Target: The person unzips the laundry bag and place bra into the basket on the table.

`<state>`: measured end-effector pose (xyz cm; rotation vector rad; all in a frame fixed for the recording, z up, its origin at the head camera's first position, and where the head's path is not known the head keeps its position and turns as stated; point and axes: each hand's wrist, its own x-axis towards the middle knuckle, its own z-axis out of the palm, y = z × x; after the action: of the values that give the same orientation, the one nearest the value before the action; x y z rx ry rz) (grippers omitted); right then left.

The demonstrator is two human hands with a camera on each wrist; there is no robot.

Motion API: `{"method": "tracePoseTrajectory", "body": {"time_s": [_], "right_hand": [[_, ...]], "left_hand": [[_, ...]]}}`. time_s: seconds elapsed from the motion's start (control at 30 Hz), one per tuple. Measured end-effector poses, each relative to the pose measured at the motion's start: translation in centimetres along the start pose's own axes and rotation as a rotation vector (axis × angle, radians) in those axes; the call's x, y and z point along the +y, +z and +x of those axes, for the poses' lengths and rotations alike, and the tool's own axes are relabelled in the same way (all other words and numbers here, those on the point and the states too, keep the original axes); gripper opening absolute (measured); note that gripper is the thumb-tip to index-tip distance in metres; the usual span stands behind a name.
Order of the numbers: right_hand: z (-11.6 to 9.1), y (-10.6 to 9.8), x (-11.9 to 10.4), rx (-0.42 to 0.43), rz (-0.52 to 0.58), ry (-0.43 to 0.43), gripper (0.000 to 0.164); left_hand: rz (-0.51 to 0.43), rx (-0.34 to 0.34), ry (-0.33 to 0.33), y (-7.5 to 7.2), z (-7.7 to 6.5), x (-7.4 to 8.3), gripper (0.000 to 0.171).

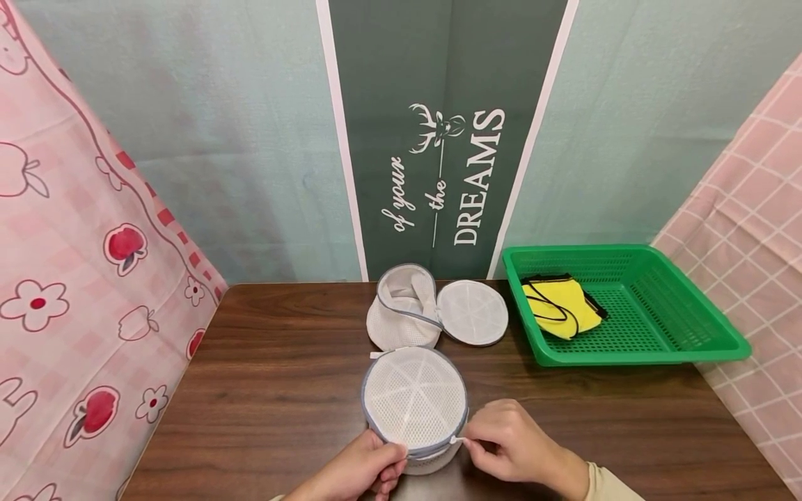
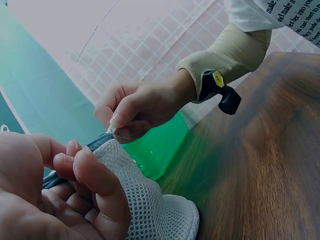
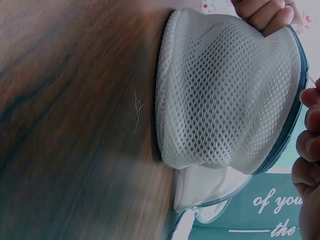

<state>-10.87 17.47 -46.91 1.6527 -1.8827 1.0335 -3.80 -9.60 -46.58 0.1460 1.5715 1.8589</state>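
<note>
A round white mesh laundry bag (image 1: 415, 398) with a grey-blue zipper edge stands on the table, its lid lying over the top. My left hand (image 1: 362, 467) grips the near left part of its rim, thumb on top. At the lid's right edge, my right hand (image 1: 515, 444) pinches the small white zipper pull (image 1: 456, 440). In the left wrist view the pull sits between thumb and curled fingers, beside the zipper (image 2: 97, 142). The mesh side wall (image 3: 220, 95) bulges softly in the right wrist view. Just behind stands a second mesh bag (image 1: 401, 332), its round lid (image 1: 473, 313) folded out to the right.
A green plastic basket (image 1: 633, 358) stands at the back right, with a yellow pouch (image 1: 567, 306) with black cords inside it. The brown wooden table (image 1: 263, 390) ends at a cloth-covered wall (image 1: 250, 174). A loose thread (image 3: 137, 111) lies beside the near bag.
</note>
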Motion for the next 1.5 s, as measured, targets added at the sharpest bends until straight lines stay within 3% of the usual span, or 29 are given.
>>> {"method": "tracePoseTrajectory", "body": {"time_s": [0.6,1.5], "right_hand": [[-0.3,-0.6,0.9,0.087,0.028,0.004,0.025],[-1.9,-0.9,2.4,0.114,0.002,0.038,0.019]], "left_hand": [[0.005,0.009,-0.011,-0.1,-0.1,-0.1,0.039],[0.005,0.008,-0.009,0.1,-0.1,-0.1,0.039]]}}
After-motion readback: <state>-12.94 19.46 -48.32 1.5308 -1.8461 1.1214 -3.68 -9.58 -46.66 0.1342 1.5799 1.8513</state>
